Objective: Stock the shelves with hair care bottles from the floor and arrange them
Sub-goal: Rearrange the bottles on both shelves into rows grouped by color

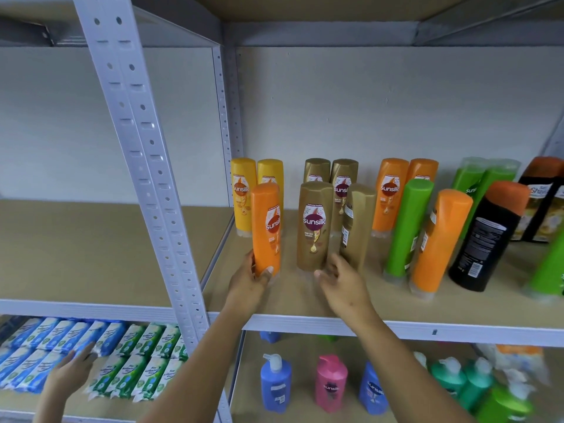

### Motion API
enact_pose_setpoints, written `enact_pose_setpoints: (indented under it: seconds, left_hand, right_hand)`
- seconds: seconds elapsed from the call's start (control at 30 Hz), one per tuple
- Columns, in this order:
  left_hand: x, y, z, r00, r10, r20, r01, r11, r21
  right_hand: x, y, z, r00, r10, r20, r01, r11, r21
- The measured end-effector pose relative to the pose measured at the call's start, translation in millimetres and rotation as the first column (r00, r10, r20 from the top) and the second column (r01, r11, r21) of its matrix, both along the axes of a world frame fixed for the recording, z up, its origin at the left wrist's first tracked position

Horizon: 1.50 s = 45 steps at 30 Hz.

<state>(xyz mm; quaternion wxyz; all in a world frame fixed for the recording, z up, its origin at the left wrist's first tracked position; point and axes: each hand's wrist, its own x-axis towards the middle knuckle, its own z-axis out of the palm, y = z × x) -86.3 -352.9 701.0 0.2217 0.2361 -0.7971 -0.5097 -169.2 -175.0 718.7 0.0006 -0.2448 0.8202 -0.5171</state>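
My left hand (254, 277) grips the base of an orange Sunsilk bottle (266, 227) standing on the wooden shelf (293, 300), in front of two yellow bottles (243, 190). My right hand (340, 277) is blurred, with its fingers spread and loose at the foot of two front gold bottles, one label-forward (314, 224) and one turned sideways (357, 222); it holds nothing. Two more gold bottles (331, 175) stand behind. Further right stand orange bottles (390, 193), a green bottle (409, 227), a leaning orange bottle (439, 239) and a black bottle (485, 236).
A perforated grey upright (146, 154) divides the bays. Another person's hand (71, 372) rests on blue and green packets (100, 355) on the lower left shelf. Blue, pink and green pump bottles (331, 383) stand on the lower right shelf.
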Motion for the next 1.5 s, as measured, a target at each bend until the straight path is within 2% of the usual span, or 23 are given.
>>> enact_pose_setpoints:
  seconds: [0.07, 0.13, 0.17, 0.3, 0.5, 0.7, 0.77, 0.87, 0.97, 1.13, 1.27, 1.43, 1.5]
  left_hand:
    - [-1, 1, 1, 0.999, -0.002, -0.033, 0.003, 1.0, 0.03]
    - [-4, 4, 2, 0.998, 0.01, -0.065, -0.006, 0.998, 0.059]
    - [-5, 5, 2, 0.997, 0.023, -0.07, -0.019, 0.998, 0.065]
    - [-8, 9, 4, 0.997, 0.055, -0.06, -0.052, 0.997, 0.052]
    - [-8, 8, 4, 0.998, 0.052, -0.04, -0.051, 0.999, 0.016]
    - [-7, 10, 3, 0.998, 0.065, -0.021, -0.065, 0.998, 0.005]
    - [-6, 10, 4, 0.998, 0.062, -0.022, -0.062, 0.998, 0.009]
    - [-6, 9, 4, 0.998, 0.058, -0.027, -0.058, 0.998, 0.01]
    - [-6, 10, 4, 0.998, 0.062, -0.02, -0.062, 0.998, 0.013]
    - [-5, 11, 5, 0.998, 0.066, -0.021, -0.065, 0.998, 0.014]
    - [-5, 12, 6, 0.998, 0.067, -0.019, -0.067, 0.998, 0.023]
    - [-5, 11, 5, 0.997, 0.07, -0.007, -0.07, 0.997, 0.017]
    - [-5, 11, 4, 0.998, 0.065, -0.007, -0.065, 0.998, 0.024]
  right_hand:
    - [7, 23, -3, 0.976, -0.198, -0.092, 0.178, 0.966, -0.19]
    - [-3, 38, -5, 0.931, -0.349, -0.106, 0.309, 0.91, -0.277]
    - [-11, 40, -5, 0.936, -0.343, -0.076, 0.313, 0.913, -0.261]
    - [-29, 31, -2, 0.994, -0.092, 0.056, 0.103, 0.966, -0.239]
    - [-35, 23, -4, 0.993, -0.119, 0.027, 0.122, 0.958, -0.26]
    - [-45, 11, -4, 0.986, -0.166, 0.002, 0.163, 0.97, -0.177]
    - [-49, 9, -7, 0.994, -0.096, 0.06, 0.105, 0.982, -0.158]
    - [-55, 13, -7, 0.986, 0.045, 0.163, -0.009, 0.976, -0.219]
    - [-61, 19, -4, 0.972, 0.11, 0.208, -0.059, 0.969, -0.238]
    - [-60, 21, -3, 0.995, 0.014, 0.103, -0.002, 0.994, -0.113]
    - [-60, 24, -7, 0.985, 0.03, 0.17, -0.008, 0.991, -0.133]
    - [-60, 20, -10, 0.995, -0.06, 0.081, 0.069, 0.991, -0.112]
    - [-60, 21, -12, 0.995, -0.046, 0.088, 0.056, 0.992, -0.117]
